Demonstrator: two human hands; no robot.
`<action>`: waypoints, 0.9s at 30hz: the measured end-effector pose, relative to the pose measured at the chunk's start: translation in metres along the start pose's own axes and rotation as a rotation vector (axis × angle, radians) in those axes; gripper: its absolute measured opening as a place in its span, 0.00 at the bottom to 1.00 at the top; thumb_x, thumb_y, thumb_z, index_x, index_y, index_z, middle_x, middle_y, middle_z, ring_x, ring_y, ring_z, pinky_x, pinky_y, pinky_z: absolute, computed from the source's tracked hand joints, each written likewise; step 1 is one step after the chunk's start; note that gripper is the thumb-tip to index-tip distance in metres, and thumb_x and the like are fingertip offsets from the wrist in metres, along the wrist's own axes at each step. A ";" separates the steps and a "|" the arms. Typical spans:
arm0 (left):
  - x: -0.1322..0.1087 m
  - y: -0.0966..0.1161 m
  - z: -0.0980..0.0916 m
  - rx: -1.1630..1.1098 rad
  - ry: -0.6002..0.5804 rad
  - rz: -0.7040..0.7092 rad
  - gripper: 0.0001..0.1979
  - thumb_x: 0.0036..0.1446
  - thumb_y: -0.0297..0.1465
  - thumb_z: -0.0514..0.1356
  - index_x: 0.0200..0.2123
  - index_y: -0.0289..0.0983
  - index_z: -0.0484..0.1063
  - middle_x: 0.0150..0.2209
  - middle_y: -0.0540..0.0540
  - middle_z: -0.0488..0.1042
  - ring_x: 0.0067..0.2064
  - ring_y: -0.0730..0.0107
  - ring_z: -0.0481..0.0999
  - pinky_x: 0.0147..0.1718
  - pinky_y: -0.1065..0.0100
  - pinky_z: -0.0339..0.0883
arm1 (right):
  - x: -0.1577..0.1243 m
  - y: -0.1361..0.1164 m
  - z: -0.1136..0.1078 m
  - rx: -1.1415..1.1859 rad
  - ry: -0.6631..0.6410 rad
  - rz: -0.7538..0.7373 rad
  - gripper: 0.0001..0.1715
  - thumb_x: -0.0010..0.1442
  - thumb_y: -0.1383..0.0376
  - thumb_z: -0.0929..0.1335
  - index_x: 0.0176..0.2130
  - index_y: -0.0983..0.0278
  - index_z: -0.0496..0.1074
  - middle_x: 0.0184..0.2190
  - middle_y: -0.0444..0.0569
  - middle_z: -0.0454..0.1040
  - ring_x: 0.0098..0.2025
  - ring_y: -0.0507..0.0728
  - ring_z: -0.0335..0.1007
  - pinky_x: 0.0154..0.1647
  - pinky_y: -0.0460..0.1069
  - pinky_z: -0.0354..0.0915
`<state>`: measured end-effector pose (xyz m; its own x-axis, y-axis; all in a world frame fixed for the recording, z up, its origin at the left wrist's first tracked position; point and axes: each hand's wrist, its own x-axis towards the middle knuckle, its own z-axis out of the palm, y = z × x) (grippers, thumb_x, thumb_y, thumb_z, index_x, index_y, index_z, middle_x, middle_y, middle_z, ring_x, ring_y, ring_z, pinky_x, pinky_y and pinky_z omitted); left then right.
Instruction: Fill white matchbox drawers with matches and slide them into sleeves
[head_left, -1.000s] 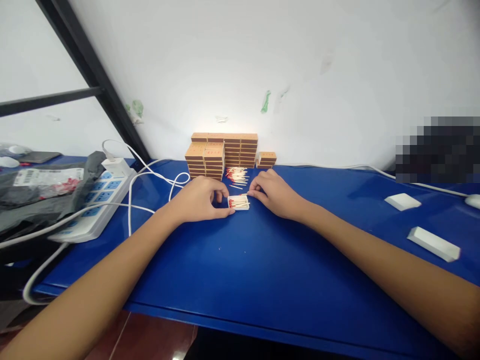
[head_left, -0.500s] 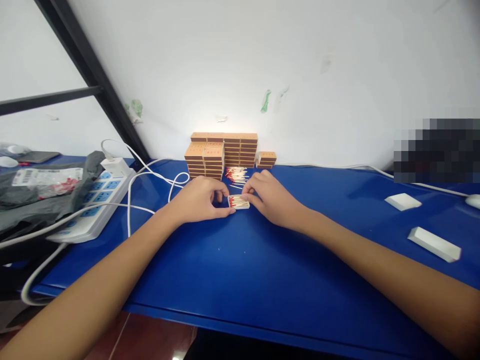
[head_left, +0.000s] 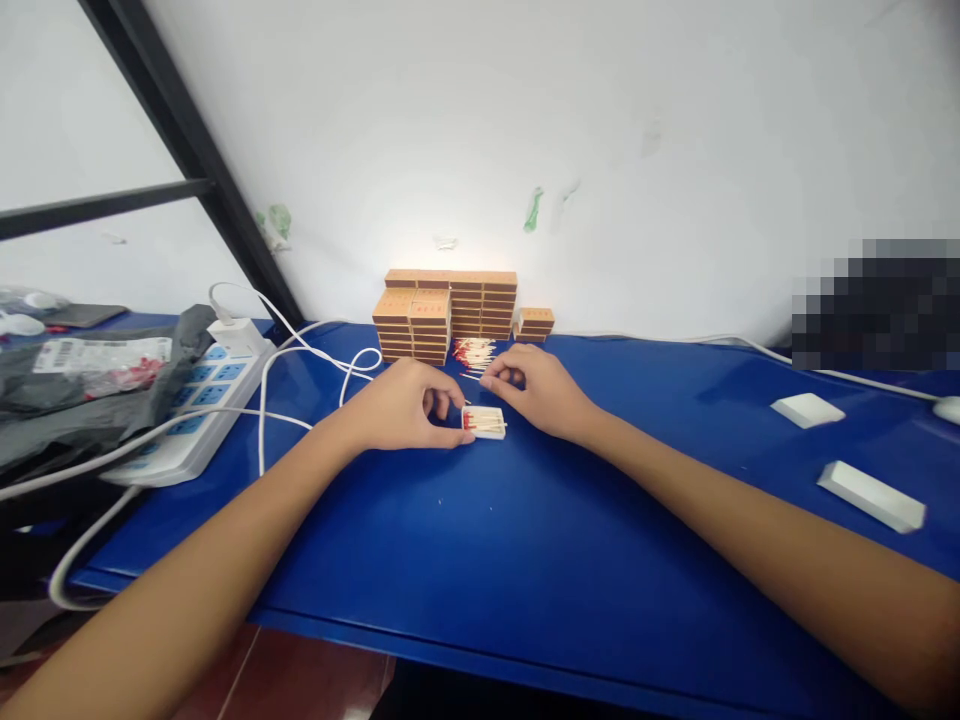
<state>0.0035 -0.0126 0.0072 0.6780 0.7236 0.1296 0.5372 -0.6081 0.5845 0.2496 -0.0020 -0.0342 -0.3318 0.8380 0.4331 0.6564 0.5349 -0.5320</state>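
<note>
My left hand grips the left end of a small white matchbox tray between thumb and fingers. Red-headed matches lie in the tray, heads toward the left. Just beyond it, my right hand is closed in a pinch at the end of a single match, which lies in front of a loose pile of matches. Stacked matchboxes stand behind my left hand, and a few more matchboxes sit beyond my right hand.
A white power strip with looping white cables lies at the left, beside a dark plastic bag. Two white blocks are on the blue table at the right. The wall rises behind.
My right hand has left the tray's right end and reached the match by the pile. The tray, held in my left hand, has shifted slightly nearer and to the right.
</note>
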 end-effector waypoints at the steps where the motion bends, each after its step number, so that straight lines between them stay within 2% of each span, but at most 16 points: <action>1: -0.001 0.002 -0.002 -0.043 -0.049 -0.028 0.19 0.50 0.45 0.77 0.39 0.37 0.86 0.27 0.49 0.80 0.27 0.72 0.76 0.27 0.70 0.66 | 0.002 -0.002 0.003 0.018 -0.019 -0.002 0.06 0.66 0.66 0.75 0.35 0.62 0.80 0.32 0.47 0.76 0.36 0.56 0.68 0.41 0.52 0.62; 3: -0.002 0.005 -0.005 -0.106 -0.138 -0.082 0.20 0.50 0.45 0.77 0.39 0.37 0.86 0.26 0.50 0.79 0.26 0.72 0.75 0.26 0.70 0.65 | 0.004 -0.007 0.008 0.043 -0.058 -0.018 0.05 0.64 0.66 0.77 0.35 0.61 0.81 0.32 0.46 0.77 0.36 0.56 0.69 0.41 0.52 0.62; 6: -0.003 0.007 -0.009 -0.120 -0.180 -0.120 0.19 0.50 0.44 0.77 0.40 0.37 0.87 0.24 0.50 0.78 0.24 0.74 0.73 0.24 0.71 0.62 | 0.005 -0.012 0.013 0.038 -0.091 -0.048 0.08 0.63 0.68 0.78 0.32 0.61 0.79 0.31 0.46 0.77 0.37 0.56 0.69 0.42 0.52 0.62; 10: -0.002 0.005 -0.009 -0.121 -0.166 -0.129 0.19 0.50 0.43 0.77 0.40 0.37 0.87 0.23 0.51 0.77 0.23 0.75 0.72 0.23 0.71 0.61 | 0.002 -0.011 0.013 -0.021 -0.068 -0.062 0.10 0.64 0.70 0.75 0.30 0.62 0.76 0.32 0.47 0.75 0.38 0.57 0.68 0.42 0.52 0.62; 18: 0.000 0.001 -0.006 -0.121 -0.100 -0.107 0.17 0.49 0.43 0.78 0.38 0.37 0.86 0.23 0.51 0.77 0.23 0.75 0.72 0.24 0.72 0.63 | 0.000 0.001 0.010 -0.102 0.070 0.015 0.06 0.67 0.67 0.74 0.36 0.63 0.76 0.36 0.49 0.75 0.41 0.59 0.70 0.42 0.53 0.63; 22: 0.001 0.001 -0.006 -0.123 -0.083 -0.106 0.18 0.49 0.43 0.78 0.38 0.37 0.86 0.24 0.51 0.78 0.24 0.76 0.72 0.24 0.72 0.63 | -0.001 0.002 0.012 -0.087 0.036 0.009 0.09 0.65 0.61 0.77 0.38 0.63 0.78 0.37 0.50 0.76 0.42 0.60 0.71 0.43 0.53 0.63; 25: 0.001 0.000 -0.005 -0.117 -0.083 -0.109 0.18 0.50 0.43 0.77 0.38 0.37 0.85 0.23 0.51 0.77 0.23 0.75 0.73 0.24 0.72 0.63 | 0.001 0.002 0.012 -0.070 -0.002 0.001 0.05 0.67 0.63 0.75 0.37 0.62 0.79 0.36 0.49 0.76 0.41 0.59 0.70 0.42 0.53 0.63; 27: 0.001 0.000 -0.005 -0.106 -0.077 -0.112 0.18 0.50 0.43 0.77 0.38 0.37 0.85 0.23 0.51 0.77 0.23 0.75 0.73 0.24 0.72 0.64 | 0.002 0.002 0.011 -0.058 -0.015 0.010 0.07 0.67 0.64 0.75 0.35 0.62 0.79 0.35 0.48 0.76 0.39 0.58 0.69 0.41 0.52 0.62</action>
<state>0.0018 -0.0101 0.0119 0.6552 0.7554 -0.0002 0.5584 -0.4841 0.6736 0.2423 0.0016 -0.0425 -0.3351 0.8452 0.4164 0.6980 0.5195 -0.4929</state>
